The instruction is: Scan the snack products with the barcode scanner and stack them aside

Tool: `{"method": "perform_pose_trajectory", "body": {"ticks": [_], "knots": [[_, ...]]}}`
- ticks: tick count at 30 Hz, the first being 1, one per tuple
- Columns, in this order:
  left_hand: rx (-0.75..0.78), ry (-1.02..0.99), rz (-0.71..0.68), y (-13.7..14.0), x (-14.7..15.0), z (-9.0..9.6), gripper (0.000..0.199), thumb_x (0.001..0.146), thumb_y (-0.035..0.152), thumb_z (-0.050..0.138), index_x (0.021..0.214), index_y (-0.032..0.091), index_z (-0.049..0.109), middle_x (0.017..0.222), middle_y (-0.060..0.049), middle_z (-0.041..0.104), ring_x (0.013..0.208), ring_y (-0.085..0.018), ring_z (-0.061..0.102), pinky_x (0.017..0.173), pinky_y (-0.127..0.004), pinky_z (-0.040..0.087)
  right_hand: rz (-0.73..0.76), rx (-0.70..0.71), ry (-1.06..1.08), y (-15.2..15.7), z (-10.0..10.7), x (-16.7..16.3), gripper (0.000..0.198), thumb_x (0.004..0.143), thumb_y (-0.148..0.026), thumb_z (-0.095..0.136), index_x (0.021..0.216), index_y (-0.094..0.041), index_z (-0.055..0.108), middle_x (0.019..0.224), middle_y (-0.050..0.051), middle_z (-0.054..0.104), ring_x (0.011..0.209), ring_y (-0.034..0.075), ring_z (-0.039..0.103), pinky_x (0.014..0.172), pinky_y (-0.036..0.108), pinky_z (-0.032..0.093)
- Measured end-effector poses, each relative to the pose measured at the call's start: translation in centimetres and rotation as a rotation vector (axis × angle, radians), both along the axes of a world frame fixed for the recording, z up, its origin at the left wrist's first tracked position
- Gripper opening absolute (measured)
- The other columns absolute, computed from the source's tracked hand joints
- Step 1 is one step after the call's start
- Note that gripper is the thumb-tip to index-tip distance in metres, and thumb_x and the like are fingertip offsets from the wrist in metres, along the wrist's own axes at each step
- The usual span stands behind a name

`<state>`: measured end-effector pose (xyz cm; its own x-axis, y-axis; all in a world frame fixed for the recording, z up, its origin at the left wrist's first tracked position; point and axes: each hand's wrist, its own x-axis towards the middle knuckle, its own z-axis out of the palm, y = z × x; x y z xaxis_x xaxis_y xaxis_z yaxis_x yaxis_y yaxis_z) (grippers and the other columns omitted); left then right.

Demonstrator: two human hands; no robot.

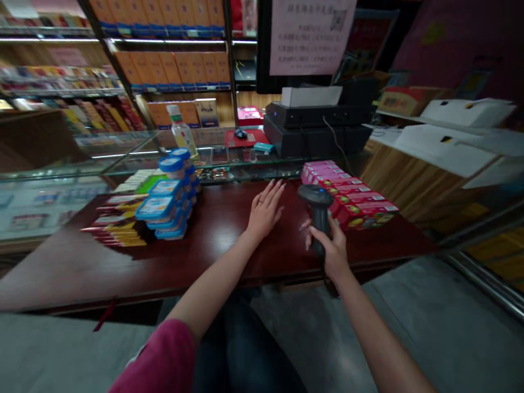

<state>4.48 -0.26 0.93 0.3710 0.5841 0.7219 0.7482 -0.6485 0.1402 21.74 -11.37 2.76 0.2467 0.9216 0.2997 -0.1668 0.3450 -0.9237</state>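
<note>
My right hand [333,245] is wrapped round the handle of a black barcode scanner [316,197], held upright over the right part of the dark red table [221,218]. A small blue light shows on the scanner's head. My left hand [265,210] is over the middle of the table, fingers stretched out and holding nothing. Just beyond the scanner lie rows of red boxes [360,199] and pink boxes [323,170]. On the left stand stacked blue-lidded tubs [166,199], beside a pile of yellow and dark red packets [118,221].
A glass display counter [135,155] runs behind the table, with a bottle [182,134] on it. A black monitor and cash drawer unit [315,134] stand at the back right. White cartons [446,147] sit at the right. A scanner cable hangs near the table's front edge.
</note>
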Motion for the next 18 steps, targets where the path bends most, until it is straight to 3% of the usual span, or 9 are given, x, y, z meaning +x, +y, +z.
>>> {"method": "perform_pose_trajectory", "body": {"ticks": [5, 10, 14, 18], "knots": [[0.045, -0.055, 0.208, -3.0, -11.9, 0.3, 0.069, 0.103, 0.017, 0.046, 0.169, 0.03, 0.03, 0.166, -0.006, 0.048, 0.159, -0.024, 0.039, 0.127, -0.043, 0.031, 0.255, -0.091, 0.066, 3.6, 0.3, -7.1, 0.021, 0.083, -0.033, 0.078, 0.095, -0.021, 0.065, 0.09, 0.002, 0.076, 0.048, 0.01, 0.056, 0.046, 0.026, 0.046], [0.091, -0.184, 0.417, -8.8, -21.1, 1.9, 0.067, 0.101, 0.037, 0.063, 0.164, 0.035, 0.04, 0.164, -0.005, 0.051, 0.157, -0.032, 0.041, 0.132, -0.05, 0.021, 0.46, -0.142, 0.204, 5.2, 0.5, -13.4, 0.021, 0.082, -0.035, 0.074, 0.094, -0.021, 0.066, 0.089, 0.002, 0.075, 0.047, 0.009, 0.054, 0.043, 0.025, 0.043], [0.139, -0.344, 0.628, -10.7, -25.1, 3.3, 0.087, 0.086, 0.058, 0.079, 0.16, 0.028, 0.045, 0.166, -0.013, 0.047, 0.157, -0.042, 0.035, 0.128, -0.056, 0.026, 0.562, -0.187, 0.213, 5.1, -0.1, -16.8, 0.027, 0.078, -0.036, 0.075, 0.099, -0.022, 0.066, 0.088, 0.001, 0.074, 0.047, 0.009, 0.053, 0.042, 0.025, 0.04], [0.125, -0.354, 0.682, -9.9, -26.1, 3.1, 0.073, 0.084, 0.06, 0.08, 0.147, 0.031, 0.058, 0.149, -0.014, 0.063, 0.14, -0.044, 0.05, 0.122, -0.06, 0.03, 0.571, -0.225, 0.171, 4.7, -1.2, -17.7, 0.026, 0.077, -0.037, 0.075, 0.095, -0.022, 0.065, 0.088, 0.002, 0.074, 0.047, 0.009, 0.053, 0.042, 0.025, 0.04]]}}
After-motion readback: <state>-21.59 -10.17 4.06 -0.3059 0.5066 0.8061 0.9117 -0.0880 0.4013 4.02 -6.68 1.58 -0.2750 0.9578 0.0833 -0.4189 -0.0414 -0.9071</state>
